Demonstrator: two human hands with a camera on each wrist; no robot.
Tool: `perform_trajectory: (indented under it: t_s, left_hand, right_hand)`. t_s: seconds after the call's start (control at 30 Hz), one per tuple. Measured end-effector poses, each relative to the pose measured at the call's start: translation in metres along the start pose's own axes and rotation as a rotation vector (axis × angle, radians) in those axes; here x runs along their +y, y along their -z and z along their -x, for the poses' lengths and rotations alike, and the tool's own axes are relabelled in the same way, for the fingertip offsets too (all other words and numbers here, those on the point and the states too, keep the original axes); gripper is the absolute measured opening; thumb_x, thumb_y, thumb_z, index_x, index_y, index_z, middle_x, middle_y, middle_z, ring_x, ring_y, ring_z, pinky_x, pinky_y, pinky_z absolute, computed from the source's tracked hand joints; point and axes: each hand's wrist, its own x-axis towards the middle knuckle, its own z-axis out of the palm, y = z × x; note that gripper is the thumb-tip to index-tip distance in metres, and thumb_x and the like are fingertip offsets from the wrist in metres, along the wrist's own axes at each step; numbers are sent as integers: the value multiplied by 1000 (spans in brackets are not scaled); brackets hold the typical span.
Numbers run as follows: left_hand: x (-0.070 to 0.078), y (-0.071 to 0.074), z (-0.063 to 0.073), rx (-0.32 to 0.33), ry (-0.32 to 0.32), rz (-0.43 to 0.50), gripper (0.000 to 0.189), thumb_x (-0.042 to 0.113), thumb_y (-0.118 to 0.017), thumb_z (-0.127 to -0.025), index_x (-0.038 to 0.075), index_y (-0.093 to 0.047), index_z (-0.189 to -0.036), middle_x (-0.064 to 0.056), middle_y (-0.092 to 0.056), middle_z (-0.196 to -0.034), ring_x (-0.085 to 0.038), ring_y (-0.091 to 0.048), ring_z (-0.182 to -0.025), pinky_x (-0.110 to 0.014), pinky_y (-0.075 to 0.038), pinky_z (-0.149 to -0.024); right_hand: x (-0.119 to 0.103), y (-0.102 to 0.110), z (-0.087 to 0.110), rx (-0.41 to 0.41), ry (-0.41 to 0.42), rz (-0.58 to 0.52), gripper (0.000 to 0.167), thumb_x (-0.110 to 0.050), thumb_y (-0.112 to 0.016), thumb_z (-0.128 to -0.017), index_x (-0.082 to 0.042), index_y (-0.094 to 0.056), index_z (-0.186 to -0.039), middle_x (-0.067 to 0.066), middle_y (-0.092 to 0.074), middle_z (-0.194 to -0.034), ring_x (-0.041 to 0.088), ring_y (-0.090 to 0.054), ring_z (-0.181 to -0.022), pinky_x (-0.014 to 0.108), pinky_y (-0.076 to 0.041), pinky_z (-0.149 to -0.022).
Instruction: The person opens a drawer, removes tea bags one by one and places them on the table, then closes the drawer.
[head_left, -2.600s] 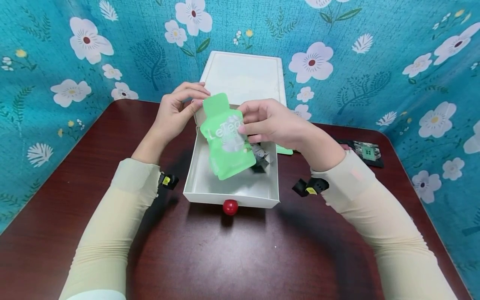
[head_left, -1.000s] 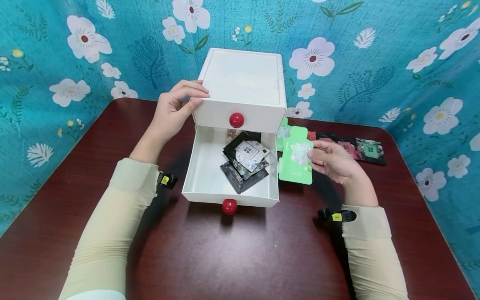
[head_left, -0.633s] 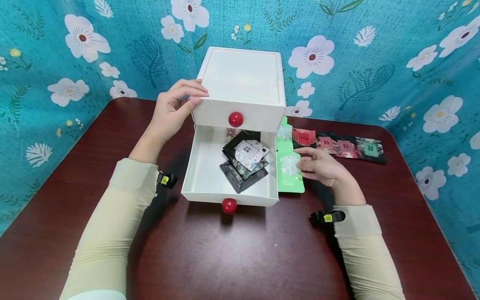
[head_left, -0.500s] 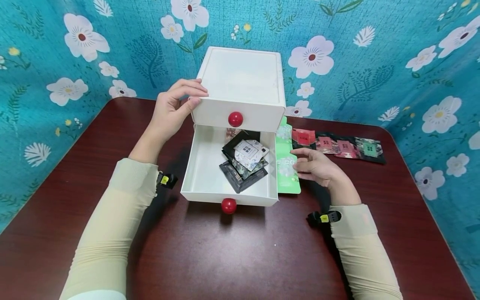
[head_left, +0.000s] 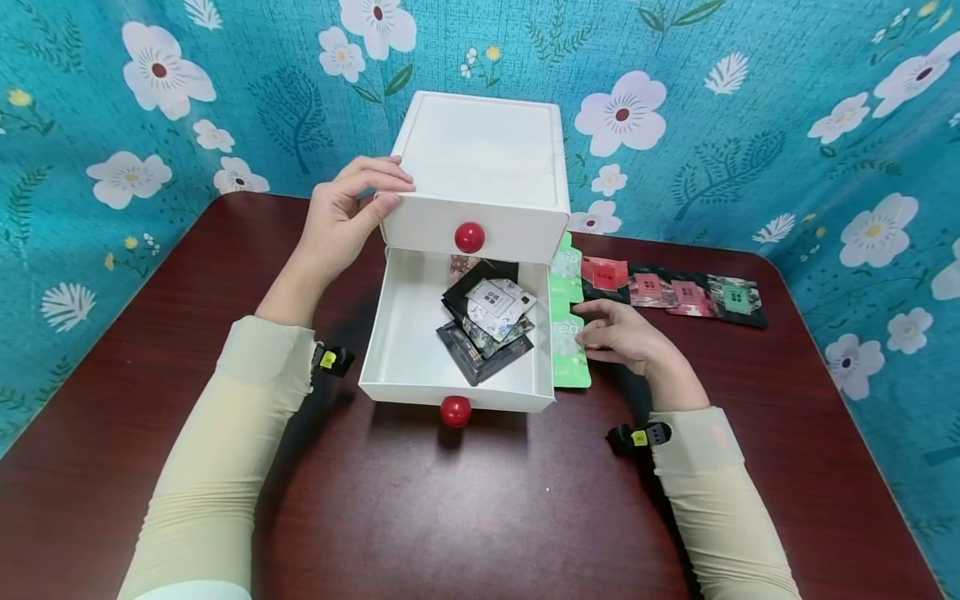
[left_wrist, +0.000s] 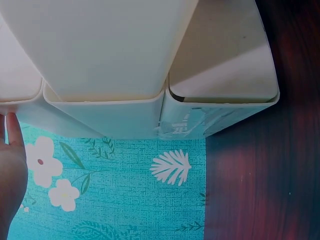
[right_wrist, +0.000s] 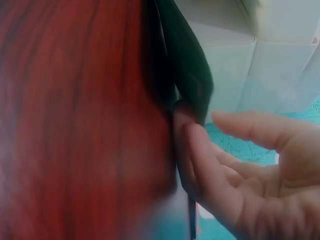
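Note:
In the head view my left hand rests on the left front corner of a white two-drawer box, its fingers fairly straight. The lower drawer is pulled out and holds several dark and white sachets. To the drawer's right lies a green LeTea pouch, partly hidden by the drawer. My right hand touches the pouch's right edge with extended fingers. In the right wrist view the pouch looks dark, with the thumb slightly apart from it and the other fingers at its edge.
Another green pouch lies behind the first one. Further right, several red, pink and green-labelled sachets form a row along the table's back. A red knob sticks out from the drawer front. A floral cloth hangs behind the table.
My right hand carried the green pouch from above the drawer to the table on the right, laid it down, and slid it left against the drawer. My left hand stayed on the box.

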Motion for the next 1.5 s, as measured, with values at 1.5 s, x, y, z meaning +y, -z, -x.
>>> perform_trajectory:
  t_s: [1.5]
  left_hand:
    - [1, 4, 0, -21, -28, 24, 17, 2, -62, -95, -5, -72, -108, 18, -66, -109, -15, -51, -131, -26, -54, -98]
  right_hand:
    - [-144, -41, 92, 245, 419, 625, 25, -23, -59, -100, -4, -70, -112, 15, -70, -107, 25, -63, -96, 36, -53, -79]
